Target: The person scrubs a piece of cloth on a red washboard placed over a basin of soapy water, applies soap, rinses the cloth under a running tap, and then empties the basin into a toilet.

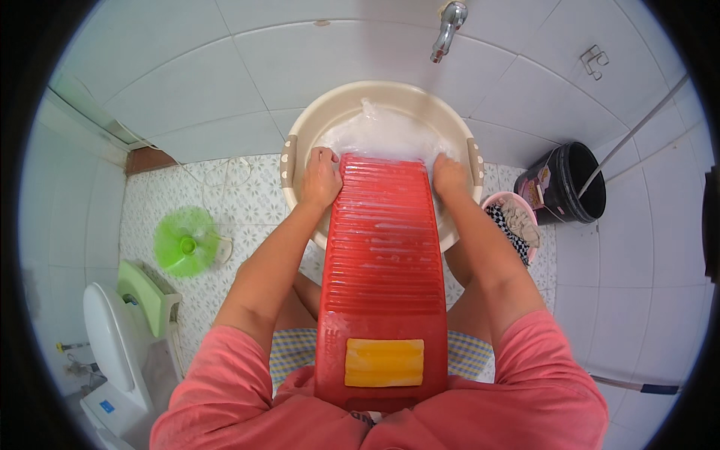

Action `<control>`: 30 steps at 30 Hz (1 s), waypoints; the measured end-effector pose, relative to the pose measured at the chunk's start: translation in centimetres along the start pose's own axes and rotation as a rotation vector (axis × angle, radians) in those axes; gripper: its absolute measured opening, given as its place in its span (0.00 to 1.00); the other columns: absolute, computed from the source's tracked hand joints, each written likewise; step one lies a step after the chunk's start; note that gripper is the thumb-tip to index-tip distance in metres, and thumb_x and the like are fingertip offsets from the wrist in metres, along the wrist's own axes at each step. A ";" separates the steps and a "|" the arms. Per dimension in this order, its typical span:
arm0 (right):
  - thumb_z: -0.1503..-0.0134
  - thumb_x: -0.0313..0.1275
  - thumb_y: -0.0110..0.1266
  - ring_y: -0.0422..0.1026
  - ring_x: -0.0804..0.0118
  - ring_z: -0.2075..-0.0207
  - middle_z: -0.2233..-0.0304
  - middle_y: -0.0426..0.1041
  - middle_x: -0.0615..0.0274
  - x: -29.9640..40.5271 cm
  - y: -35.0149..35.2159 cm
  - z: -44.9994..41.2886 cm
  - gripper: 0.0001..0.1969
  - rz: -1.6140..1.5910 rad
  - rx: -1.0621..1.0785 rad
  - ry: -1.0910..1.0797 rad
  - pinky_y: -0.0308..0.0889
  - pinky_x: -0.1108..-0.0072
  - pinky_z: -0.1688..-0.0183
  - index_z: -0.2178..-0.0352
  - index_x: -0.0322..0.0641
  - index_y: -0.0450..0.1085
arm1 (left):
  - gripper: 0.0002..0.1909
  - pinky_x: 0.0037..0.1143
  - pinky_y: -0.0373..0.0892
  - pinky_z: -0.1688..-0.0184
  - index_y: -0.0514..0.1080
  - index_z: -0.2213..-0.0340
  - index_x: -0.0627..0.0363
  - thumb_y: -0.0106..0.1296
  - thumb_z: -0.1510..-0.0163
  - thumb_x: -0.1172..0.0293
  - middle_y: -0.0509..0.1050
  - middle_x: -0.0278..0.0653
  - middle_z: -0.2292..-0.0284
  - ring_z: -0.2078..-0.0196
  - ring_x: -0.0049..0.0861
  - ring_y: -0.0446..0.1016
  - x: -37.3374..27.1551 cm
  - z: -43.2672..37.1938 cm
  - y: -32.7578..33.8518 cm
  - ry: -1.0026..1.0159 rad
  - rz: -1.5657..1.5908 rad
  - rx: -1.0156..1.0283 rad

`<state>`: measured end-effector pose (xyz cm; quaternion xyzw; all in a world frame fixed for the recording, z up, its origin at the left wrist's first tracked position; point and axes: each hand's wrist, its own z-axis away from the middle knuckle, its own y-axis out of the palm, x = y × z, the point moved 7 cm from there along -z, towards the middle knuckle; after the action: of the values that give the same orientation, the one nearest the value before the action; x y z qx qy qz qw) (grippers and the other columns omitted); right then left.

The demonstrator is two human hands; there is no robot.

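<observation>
A red plastic washboard [388, 242] slants from the person's lap down into a large cream plastic basin [388, 90]. A yellow bar of laundry soap [384, 363] lies on its smooth upper end. White suds and pale wet cloth [382, 132] fill the basin beyond the board's lower end. My left hand [323, 177] is at the board's left edge, fingers curled, inside the basin. My right hand [450, 174] is at the right of the board, curled by the suds; its fingertips are hidden. Whether either hand grips cloth or board cannot be told.
A chrome tap [448, 31] juts from the tiled wall above the basin. At right stand a black bucket [568, 180] with a rod in it and a pink basket [509, 197] with cloths. At left are a green fan [185, 242], a green stool [147, 298] and a toilet [109, 337].
</observation>
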<state>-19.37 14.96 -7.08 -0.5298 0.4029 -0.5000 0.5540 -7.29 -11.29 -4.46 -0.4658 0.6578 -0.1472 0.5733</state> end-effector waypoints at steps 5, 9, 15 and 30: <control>0.49 0.28 0.43 0.73 0.51 0.63 0.66 0.73 0.47 -0.9 5.2 1.1 0.12 0.096 0.334 -0.229 0.68 0.66 0.60 0.68 0.35 0.71 | 0.10 0.36 0.66 0.66 0.65 0.70 0.58 0.45 0.58 0.82 0.66 0.44 0.65 0.68 0.43 0.69 -1.4 -0.1 0.9 0.038 0.043 0.036; 0.51 0.29 0.45 0.73 0.48 0.64 0.68 0.74 0.48 0.1 -2.4 -0.3 0.10 0.083 0.086 -0.111 0.68 0.66 0.61 0.69 0.37 0.72 | 0.11 0.31 0.67 0.66 0.65 0.69 0.59 0.46 0.58 0.82 0.68 0.43 0.68 0.70 0.38 0.71 -0.8 0.3 0.9 0.096 0.106 0.130; 0.57 0.32 0.51 0.72 0.48 0.71 0.75 0.73 0.50 0.2 -11.7 1.3 0.09 -0.312 -0.314 -0.065 0.67 0.65 0.67 0.75 0.37 0.71 | 0.10 0.26 0.70 0.62 0.65 0.65 0.63 0.47 0.50 0.75 0.72 0.42 0.65 0.66 0.29 0.73 -1.4 -0.3 1.4 -0.099 0.472 0.306; 0.52 0.23 0.47 0.62 0.80 0.75 0.78 0.64 0.71 4.6 -16.7 10.2 0.03 -1.580 0.014 -0.254 0.60 0.84 0.74 0.73 0.39 0.65 | 0.27 0.42 0.58 0.45 0.62 0.51 0.58 0.35 0.46 0.52 0.64 0.48 0.50 0.48 0.42 0.63 -7.8 -1.4 4.7 -0.856 1.883 0.602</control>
<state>-10.71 13.38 11.03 -0.7080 -0.1609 -0.6829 0.0806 -11.32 -3.21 -2.69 0.3752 0.4335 0.3725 0.7298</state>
